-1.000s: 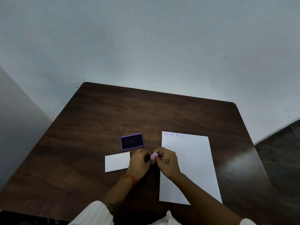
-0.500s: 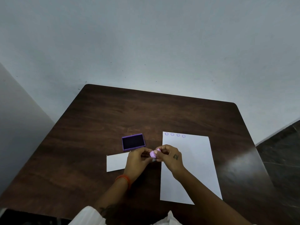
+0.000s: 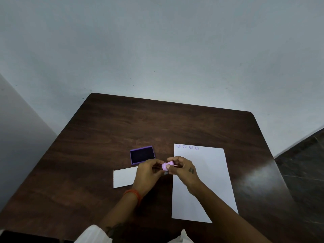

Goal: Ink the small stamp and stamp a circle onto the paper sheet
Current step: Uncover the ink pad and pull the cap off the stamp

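A small pale purple stamp (image 3: 166,166) is held between my two hands just above the table, by the left edge of the white paper sheet (image 3: 210,172). My right hand (image 3: 182,170) pinches it from the right. My left hand (image 3: 149,174) holds its other end with the fingertips. The open purple ink pad (image 3: 142,155) with a dark pad lies just behind my left hand. Several purple circles (image 3: 187,147) run in a row along the sheet's top left edge.
A small white card (image 3: 122,178) lies on the dark wooden table (image 3: 105,137), partly under my left hand. A grey wall stands behind the table. Dark floor shows to the right.
Both hands have lifted the stamp slightly and moved it a little farther from me. The ink pad, card and sheet have stayed put.
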`<state>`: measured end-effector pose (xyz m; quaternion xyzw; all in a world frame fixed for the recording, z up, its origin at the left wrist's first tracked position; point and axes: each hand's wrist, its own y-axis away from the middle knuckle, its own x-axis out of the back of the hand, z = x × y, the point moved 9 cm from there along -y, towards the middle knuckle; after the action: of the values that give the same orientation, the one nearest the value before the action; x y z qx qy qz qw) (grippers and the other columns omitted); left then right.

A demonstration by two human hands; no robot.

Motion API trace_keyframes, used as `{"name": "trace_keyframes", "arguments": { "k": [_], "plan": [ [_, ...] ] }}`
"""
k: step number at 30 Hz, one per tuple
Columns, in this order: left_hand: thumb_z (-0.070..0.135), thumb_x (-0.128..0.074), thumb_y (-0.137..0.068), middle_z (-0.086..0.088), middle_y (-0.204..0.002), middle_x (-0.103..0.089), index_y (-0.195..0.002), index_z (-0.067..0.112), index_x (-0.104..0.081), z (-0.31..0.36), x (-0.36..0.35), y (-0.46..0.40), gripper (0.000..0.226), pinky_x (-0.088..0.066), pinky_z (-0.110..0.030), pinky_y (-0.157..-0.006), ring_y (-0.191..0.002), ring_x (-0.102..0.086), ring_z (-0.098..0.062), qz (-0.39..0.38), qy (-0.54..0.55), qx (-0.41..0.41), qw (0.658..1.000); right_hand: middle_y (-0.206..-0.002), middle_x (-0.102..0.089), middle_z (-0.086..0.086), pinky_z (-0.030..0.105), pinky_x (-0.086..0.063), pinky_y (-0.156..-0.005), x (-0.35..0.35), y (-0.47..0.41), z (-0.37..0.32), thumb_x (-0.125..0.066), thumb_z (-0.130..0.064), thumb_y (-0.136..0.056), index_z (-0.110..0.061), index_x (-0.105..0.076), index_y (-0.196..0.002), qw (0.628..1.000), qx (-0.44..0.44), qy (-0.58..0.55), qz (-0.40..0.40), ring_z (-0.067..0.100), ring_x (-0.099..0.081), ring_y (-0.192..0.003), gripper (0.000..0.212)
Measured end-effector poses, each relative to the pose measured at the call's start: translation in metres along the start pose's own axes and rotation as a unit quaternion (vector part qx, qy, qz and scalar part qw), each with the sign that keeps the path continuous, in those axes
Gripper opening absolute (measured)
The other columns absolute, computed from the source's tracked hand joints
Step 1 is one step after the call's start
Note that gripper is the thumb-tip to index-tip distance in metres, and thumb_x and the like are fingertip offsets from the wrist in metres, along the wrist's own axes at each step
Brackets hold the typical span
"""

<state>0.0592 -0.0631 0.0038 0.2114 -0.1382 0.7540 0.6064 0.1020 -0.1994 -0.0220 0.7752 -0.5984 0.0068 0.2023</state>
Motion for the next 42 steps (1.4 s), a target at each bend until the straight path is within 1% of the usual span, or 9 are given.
{"name": "trace_keyframes", "arguments": {
  "k": [5,8,13,16,22,27,34,39,42],
  "plan": [
    [0.017,-0.070,-0.077,-0.007,-0.098,-0.072,-0.098,0.012,-0.069,0.001,0.000,0.000,0.022,-0.047,-0.017,-0.082,-0.087,-0.064,-0.013,0.009,-0.012,-0.001,1.000,-0.086,-0.068,0.004,0.007,-0.050,-0.057,-0.001,0.000,0.000,-0.072,-0.026,-0.077,-0.015,-0.066,-0.088,1.000,0.003,-0.009,-0.002,0.014,-0.066,-0.073,0.017],
    [0.018,-0.071,-0.077,-0.005,-0.098,-0.072,-0.098,0.014,-0.069,-0.001,0.000,-0.001,0.021,-0.048,-0.017,-0.083,-0.088,-0.064,-0.013,0.007,-0.010,0.005,1.000,-0.088,-0.067,0.001,0.008,-0.051,-0.062,0.000,-0.001,0.002,-0.073,-0.027,-0.076,-0.015,-0.066,-0.096,1.000,-0.003,0.002,-0.005,0.011,-0.065,-0.076,0.024],
    [0.016,-0.071,-0.077,-0.003,-0.098,-0.072,-0.098,0.014,-0.069,-0.005,-0.003,-0.003,0.022,-0.043,-0.008,-0.078,-0.085,-0.062,-0.010,0.003,-0.018,0.010,1.000,-0.089,-0.068,0.007,0.026,-0.056,-0.078,-0.001,-0.006,0.009,-0.070,-0.027,-0.079,-0.016,-0.066,-0.084,0.999,-0.031,0.004,-0.009,0.022,-0.067,-0.084,0.013],
    [0.016,-0.072,-0.076,0.001,-0.097,-0.070,-0.098,0.016,-0.069,-0.011,-0.004,-0.005,0.022,-0.038,-0.004,-0.074,-0.084,-0.061,-0.007,-0.002,-0.012,0.029,0.999,-0.101,-0.069,0.014,0.036,-0.056,-0.088,0.001,-0.007,0.016,-0.069,-0.023,-0.080,-0.008,-0.068,-0.095,0.995,-0.087,-0.051,-0.021,0.028,-0.066,-0.094,0.021],
    [0.012,-0.073,-0.074,0.000,-0.100,-0.072,-0.096,0.019,-0.068,-0.029,-0.016,-0.007,0.024,-0.043,-0.010,-0.082,-0.090,-0.064,-0.007,-0.038,-0.016,0.043,0.998,-0.086,-0.071,0.012,0.022,-0.059,-0.063,-0.001,0.009,0.023,-0.056,-0.002,-0.087,-0.004,-0.068,-0.087,0.898,-0.219,-0.377,-0.060,0.020,-0.066,-0.079,0.012],
    [0.013,-0.071,-0.077,-0.001,-0.102,-0.072,-0.097,0.017,-0.068,-0.035,-0.031,-0.009,0.021,-0.046,-0.018,-0.088,-0.087,-0.061,-0.005,-0.061,-0.032,0.043,0.997,-0.077,-0.076,0.015,0.023,-0.059,-0.053,-0.004,0.020,0.026,-0.054,0.000,-0.087,0.002,-0.065,-0.097,0.833,-0.257,-0.483,-0.079,0.018,-0.072,-0.062,0.014],
    [0.018,-0.075,-0.073,-0.001,-0.103,-0.070,-0.093,0.018,-0.070,-0.048,-0.033,-0.010,0.021,-0.047,-0.023,-0.088,-0.089,-0.058,-0.009,-0.050,-0.097,0.039,0.993,-0.086,-0.073,0.017,0.025,-0.060,-0.057,-0.001,0.015,0.026,-0.051,0.001,-0.088,0.003,-0.062,-0.104,0.831,-0.242,-0.494,-0.086,0.019,-0.072,-0.066,0.020],
    [0.022,-0.074,-0.074,-0.004,-0.118,-0.065,-0.109,0.016,-0.064,-0.049,-0.035,-0.010,0.038,-0.046,-0.025,-0.093,-0.101,-0.059,-0.015,-0.054,-0.123,0.037,0.990,-0.080,-0.076,0.016,0.025,-0.061,-0.057,-0.003,0.015,0.011,-0.047,0.004,-0.089,0.001,-0.073,-0.084,0.837,-0.222,-0.489,-0.103,0.021,-0.073,-0.066,0.026],
    [0.024,-0.073,-0.075,-0.003,-0.122,-0.060,-0.117,0.018,-0.059,-0.046,-0.020,-0.011,0.045,-0.047,-0.021,-0.087,-0.088,-0.059,-0.010,-0.030,-0.115,0.044,0.992,-0.078,-0.076,0.014,0.024,-0.061,-0.059,-0.006,0.013,0.005,-0.045,0.005,-0.089,-0.001,-0.075,-0.077,0.843,-0.213,-0.482,-0.105,0.019,-0.073,-0.067,0.032]
  ]
}}
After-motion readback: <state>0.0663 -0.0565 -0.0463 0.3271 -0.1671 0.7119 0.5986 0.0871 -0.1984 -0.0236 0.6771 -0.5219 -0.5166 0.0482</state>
